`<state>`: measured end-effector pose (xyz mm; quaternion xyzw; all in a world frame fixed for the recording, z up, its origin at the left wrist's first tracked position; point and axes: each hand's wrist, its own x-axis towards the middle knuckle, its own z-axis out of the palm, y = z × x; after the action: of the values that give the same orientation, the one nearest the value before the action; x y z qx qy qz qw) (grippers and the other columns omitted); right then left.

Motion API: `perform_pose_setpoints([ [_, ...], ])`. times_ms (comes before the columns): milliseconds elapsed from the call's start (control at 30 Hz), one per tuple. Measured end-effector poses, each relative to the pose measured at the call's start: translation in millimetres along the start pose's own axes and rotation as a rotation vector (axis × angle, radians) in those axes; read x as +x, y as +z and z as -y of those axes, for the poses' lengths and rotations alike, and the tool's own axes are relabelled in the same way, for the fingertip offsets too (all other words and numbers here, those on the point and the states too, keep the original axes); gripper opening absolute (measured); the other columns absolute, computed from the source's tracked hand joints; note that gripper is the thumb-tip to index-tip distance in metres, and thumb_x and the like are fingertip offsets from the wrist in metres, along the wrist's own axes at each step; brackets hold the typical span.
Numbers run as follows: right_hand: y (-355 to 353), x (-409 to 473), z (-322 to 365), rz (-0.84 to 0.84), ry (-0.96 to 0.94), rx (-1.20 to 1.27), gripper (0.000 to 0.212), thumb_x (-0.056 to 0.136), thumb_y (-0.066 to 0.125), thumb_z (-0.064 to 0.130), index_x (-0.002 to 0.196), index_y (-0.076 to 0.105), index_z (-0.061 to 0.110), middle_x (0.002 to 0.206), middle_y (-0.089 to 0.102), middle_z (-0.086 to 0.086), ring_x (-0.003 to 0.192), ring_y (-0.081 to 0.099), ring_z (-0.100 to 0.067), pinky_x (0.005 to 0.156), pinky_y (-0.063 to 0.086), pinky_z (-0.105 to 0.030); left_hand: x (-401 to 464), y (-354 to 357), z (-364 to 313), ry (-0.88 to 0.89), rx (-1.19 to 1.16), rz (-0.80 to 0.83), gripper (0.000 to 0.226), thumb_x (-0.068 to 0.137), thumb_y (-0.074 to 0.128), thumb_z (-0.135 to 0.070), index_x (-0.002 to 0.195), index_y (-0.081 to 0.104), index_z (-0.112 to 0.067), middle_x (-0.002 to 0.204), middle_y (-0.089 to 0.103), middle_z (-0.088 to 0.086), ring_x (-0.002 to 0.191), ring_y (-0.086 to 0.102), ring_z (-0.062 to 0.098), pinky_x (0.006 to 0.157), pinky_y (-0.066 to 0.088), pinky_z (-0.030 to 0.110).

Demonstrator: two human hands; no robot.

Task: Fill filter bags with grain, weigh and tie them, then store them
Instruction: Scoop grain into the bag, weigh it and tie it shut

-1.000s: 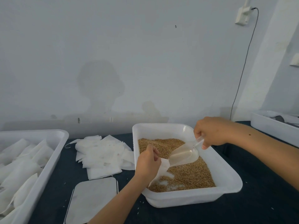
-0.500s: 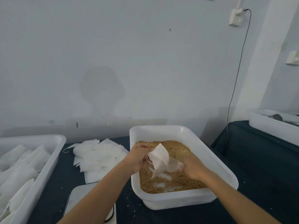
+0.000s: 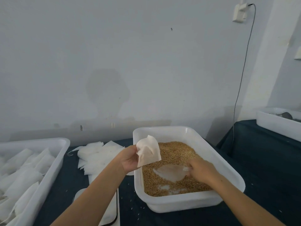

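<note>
My left hand [image 3: 129, 160] pinches a white filter bag [image 3: 148, 152] and holds it up over the left rim of the white grain tub [image 3: 193, 204]. Brown grain [image 3: 175, 152] covers the tub's bottom. A clear plastic scoop [image 3: 169, 172] lies on the grain, and my right hand [image 3: 199, 170] grips its handle at the right end. The bag's mouth faces away, so its contents are hidden.
A pile of flat empty filter bags [image 3: 97, 155] lies on the dark table left of the tub. A white tub of filled bags [image 3: 24, 176] stands at far left. A white scale [image 3: 110, 209] sits under my left forearm. Another white tub [image 3: 276, 124] stands at far right.
The right hand has lowered the scoop from above the tub onto the grain. The left hand has lifted the bag up and leftward, away from the scoop.
</note>
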<state>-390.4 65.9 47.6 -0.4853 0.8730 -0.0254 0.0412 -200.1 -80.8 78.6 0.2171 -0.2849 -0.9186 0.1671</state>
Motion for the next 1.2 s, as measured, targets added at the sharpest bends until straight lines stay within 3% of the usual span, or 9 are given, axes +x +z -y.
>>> perform_pose_setpoints([
  [133,-9.2,-1.4,-1.7,0.011,-0.015,-0.049,0.014,0.09,0.06,0.022,0.075,0.058,0.021,0.08,0.058,0.008,0.081,0.059,-0.013,0.064,0.042,-0.022,3.2,-4.8,4.0,0.02,0.061,-0.055,0.021,0.073,0.054,0.005,0.093,0.056,0.002,0.067,0.063,0.018,0.054,0.067,0.028,0.048,0.057,0.041],
  [200,-16.7,-2.1,-2.9,0.023,-0.035,-0.081,0.008,0.086,0.066,0.021,0.09,0.067,0.014,0.094,0.068,0.005,0.088,0.065,-0.012,0.071,0.05,-0.023,5.7,-5.7,5.8,0.052,0.223,-0.121,0.017,0.082,0.053,0.003,0.098,0.058,0.0,0.073,0.064,0.016,0.062,0.066,0.026,0.052,0.058,0.037],
  [267,-26.8,-2.8,-3.4,0.035,-0.048,-0.11,0.022,0.083,0.069,0.02,0.102,0.068,0.01,0.105,0.07,-0.001,0.095,0.067,-0.014,0.079,0.053,-0.025,7.8,-3.4,6.8,0.124,0.365,-0.17,0.017,0.09,0.05,-0.003,0.103,0.062,-0.003,0.081,0.062,0.013,0.071,0.063,0.025,0.054,0.056,0.033],
  [333,-33.9,-2.0,0.0,0.072,-0.079,-0.13,0.023,0.081,0.07,0.018,0.101,0.069,0.008,0.101,0.071,-0.002,0.083,0.066,-0.01,0.081,0.055,-0.026,9.9,-0.5,7.1,0.242,0.403,-0.224,0.012,0.093,0.05,-0.006,0.095,0.062,-0.007,0.08,0.059,0.01,0.07,0.058,0.022,0.055,0.053,0.032],
  [633,-2.4,6.2,35.9,0.039,-0.145,-0.015,0.008,0.088,0.063,0.018,0.087,0.065,0.01,0.086,0.069,0.001,0.073,0.06,-0.008,0.06,0.043,-0.016,18.8,-3.4,10.6,0.503,0.235,-0.319,0.012,0.091,0.056,-0.005,0.094,0.053,-0.016,0.09,0.054,0.01,0.07,0.049,0.02,0.059,0.045,0.033],
  [767,16.1,2.4,29.3,0.054,-0.126,0.168,0.014,0.086,0.067,0.026,0.087,0.054,0.02,0.083,0.054,0.01,0.073,0.05,-0.004,0.068,0.043,-0.015,20.0,-9.9,9.3,0.607,0.276,-0.354,0.012,0.091,0.057,-0.005,0.098,0.051,-0.013,0.097,0.05,0.011,0.064,0.049,0.018,0.05,0.047,0.028],
  [900,9.8,-0.4,18.9,0.048,-0.101,0.281,0.016,0.083,0.068,0.02,0.09,0.054,0.019,0.091,0.056,0.01,0.074,0.049,0.0,0.062,0.039,-0.013,22.0,-7.6,13.4,0.675,0.353,-0.359,0.018,0.092,0.057,-0.005,0.106,0.048,-0.009,0.088,0.05,0.004,0.061,0.049,0.015,0.044,0.047,0.021],
  [1033,-17.8,-7.6,-1.6,0.038,-0.027,0.326,0.011,0.085,0.065,0.011,0.087,0.055,0.016,0.09,0.057,0.011,0.076,0.056,0.0,0.065,0.049,-0.017,23.1,-6.3,21.8,0.718,0.473,-0.338,0.013,0.094,0.053,-0.005,0.102,0.047,-0.014,0.086,0.05,0.002,0.061,0.049,0.012,0.045,0.045,0.019],
  [1200,-68.1,-28.8,-29.4,0.055,0.013,0.171,0.019,0.084,0.067,0.014,0.081,0.05,0.022,0.093,0.055,0.01,0.081,0.053,-0.003,0.064,0.039,-0.012,28.2,-5.4,35.9,0.758,0.736,-0.33,0.02,0.094,0.05,-0.003,0.094,0.044,-0.022,0.09,0.05,0.003,0.066,0.053,0.01,0.046,0.049,0.021],
])
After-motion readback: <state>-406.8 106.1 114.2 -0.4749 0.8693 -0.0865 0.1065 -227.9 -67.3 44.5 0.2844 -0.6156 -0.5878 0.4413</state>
